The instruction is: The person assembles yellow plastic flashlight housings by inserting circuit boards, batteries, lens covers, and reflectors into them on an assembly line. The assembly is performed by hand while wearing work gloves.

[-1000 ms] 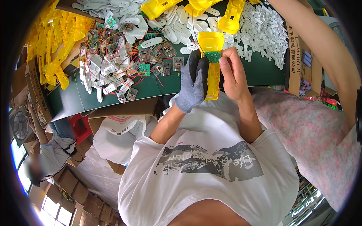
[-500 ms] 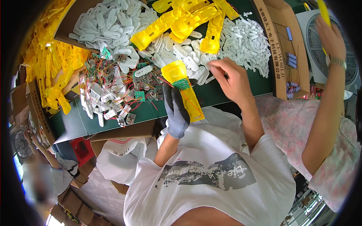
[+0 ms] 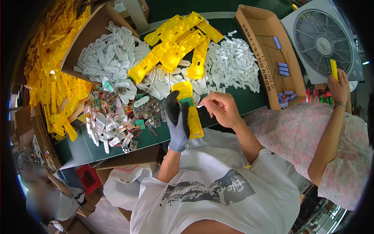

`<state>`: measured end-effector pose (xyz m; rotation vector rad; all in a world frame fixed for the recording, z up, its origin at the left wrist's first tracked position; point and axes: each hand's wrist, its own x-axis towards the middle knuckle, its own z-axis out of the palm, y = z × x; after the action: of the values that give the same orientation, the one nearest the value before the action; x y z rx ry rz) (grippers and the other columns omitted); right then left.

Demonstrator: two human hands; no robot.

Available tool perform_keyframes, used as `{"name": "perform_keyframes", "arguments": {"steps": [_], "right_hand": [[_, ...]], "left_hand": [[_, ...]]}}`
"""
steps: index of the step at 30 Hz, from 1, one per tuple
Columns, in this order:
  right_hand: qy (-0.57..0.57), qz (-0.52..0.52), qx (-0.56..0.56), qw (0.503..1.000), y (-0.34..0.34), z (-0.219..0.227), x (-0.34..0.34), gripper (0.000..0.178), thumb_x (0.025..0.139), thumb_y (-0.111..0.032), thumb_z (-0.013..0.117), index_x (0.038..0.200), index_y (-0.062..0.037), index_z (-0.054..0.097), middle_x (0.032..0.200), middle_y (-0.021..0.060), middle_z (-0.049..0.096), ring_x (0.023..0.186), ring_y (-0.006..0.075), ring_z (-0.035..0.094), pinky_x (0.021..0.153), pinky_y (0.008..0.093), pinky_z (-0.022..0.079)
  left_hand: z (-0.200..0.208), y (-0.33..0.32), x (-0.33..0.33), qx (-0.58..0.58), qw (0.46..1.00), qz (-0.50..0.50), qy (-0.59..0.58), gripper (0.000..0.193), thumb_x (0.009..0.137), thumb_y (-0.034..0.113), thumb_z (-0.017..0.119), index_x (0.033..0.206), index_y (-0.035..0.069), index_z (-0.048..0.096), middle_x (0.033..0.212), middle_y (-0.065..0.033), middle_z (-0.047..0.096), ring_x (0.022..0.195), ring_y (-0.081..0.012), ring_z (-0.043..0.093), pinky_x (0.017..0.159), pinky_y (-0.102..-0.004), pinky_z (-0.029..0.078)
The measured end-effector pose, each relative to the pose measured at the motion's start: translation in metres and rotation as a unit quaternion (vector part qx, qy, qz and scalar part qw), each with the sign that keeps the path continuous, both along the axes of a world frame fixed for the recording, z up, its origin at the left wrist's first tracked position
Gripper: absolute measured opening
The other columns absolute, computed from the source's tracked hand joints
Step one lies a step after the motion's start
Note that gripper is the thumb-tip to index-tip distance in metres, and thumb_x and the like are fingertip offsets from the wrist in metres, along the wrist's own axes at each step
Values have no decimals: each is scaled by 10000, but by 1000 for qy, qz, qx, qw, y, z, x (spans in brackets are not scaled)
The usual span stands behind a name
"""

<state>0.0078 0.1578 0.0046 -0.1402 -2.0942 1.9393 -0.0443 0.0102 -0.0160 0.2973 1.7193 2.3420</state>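
My left hand point(image 3: 177, 121), in a grey and black glove, is closed around a yellow plastic housing point(image 3: 195, 124). A green circuit board point(image 3: 186, 101) sits across the housing's middle, partly behind the gloved fingers. My bare right hand point(image 3: 224, 110) is just right of the housing, thumb and forefinger pinched on a small white plastic piece point(image 3: 200, 105). That piece points at the board's right edge; whether it touches cannot be made out. Beyond my hands lie white oval plastic pieces point(image 3: 156, 87) and a heap of small clear-white plastic parts point(image 3: 233, 62).
More yellow housings point(image 3: 173, 48) are stacked at the back, with a large pile point(image 3: 54, 82) at left. Wired circuit boards point(image 3: 150, 111) lie left of my hands. A cardboard tray point(image 3: 269, 66) holds blue cylindrical cells. A co-worker's hand point(image 3: 339, 86) holds a yellow piece near a fan point(image 3: 323, 45).
My right hand has come down and left from over the small parts to beside the board, now showing a white piece in its pinch. The co-worker's hand has lowered. The whole view has shifted.
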Motion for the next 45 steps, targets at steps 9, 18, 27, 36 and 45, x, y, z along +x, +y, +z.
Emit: {"name": "perform_keyframes", "arguments": {"steps": [9, 18, 27, 36, 45], "right_hand": [[-127, 55, -176, 975, -2, -13, 3, 130, 850, -105, 648, 832, -34, 541, 729, -30, 514, 624, 3, 448, 561, 167, 368], [-127, 66, -154, 978, -5, -11, -2, 154, 847, -75, 637, 956, -10, 551, 768, -19, 514, 658, 13, 476, 574, 166, 407], [-57, -19, -78, 995, -20, -16, 0, 387, 836, 33, 610, 1217, 14, 546, 1045, 80, 607, 871, 94, 597, 767, 236, 500], [4, -35, 137, 990, -28, -14, 1, 392, 821, 39, 614, 1207, 6, 556, 1103, 123, 611, 888, 132, 610, 787, 255, 497], [29, -86, -35, 995, -40, -21, 1, 307, 871, 17, 569, 1177, 43, 568, 1184, 137, 583, 985, 163, 596, 866, 266, 459]], "left_hand": [[-1, 8, -4, -56, 996, -62, 24, 237, 918, 41, 459, 1143, -13, 508, 1039, -100, 572, 935, -135, 526, 843, -268, 421], [-15, 9, 0, -42, 999, -12, 32, 213, 895, 38, 493, 1100, -14, 519, 992, -109, 583, 877, -148, 542, 789, -277, 440], [-11, 9, 0, -116, 988, 6, 102, 187, 863, 21, 507, 1046, -18, 522, 916, -141, 564, 803, -210, 554, 732, -316, 454], [-14, 9, 3, -132, 983, 19, 127, 198, 852, 4, 496, 1048, -11, 513, 930, -157, 544, 818, -254, 555, 732, -335, 452], [-13, 10, 2, -117, 986, 11, 119, 195, 845, -10, 502, 1040, -9, 514, 945, -165, 535, 840, -269, 557, 751, -343, 449]]}}
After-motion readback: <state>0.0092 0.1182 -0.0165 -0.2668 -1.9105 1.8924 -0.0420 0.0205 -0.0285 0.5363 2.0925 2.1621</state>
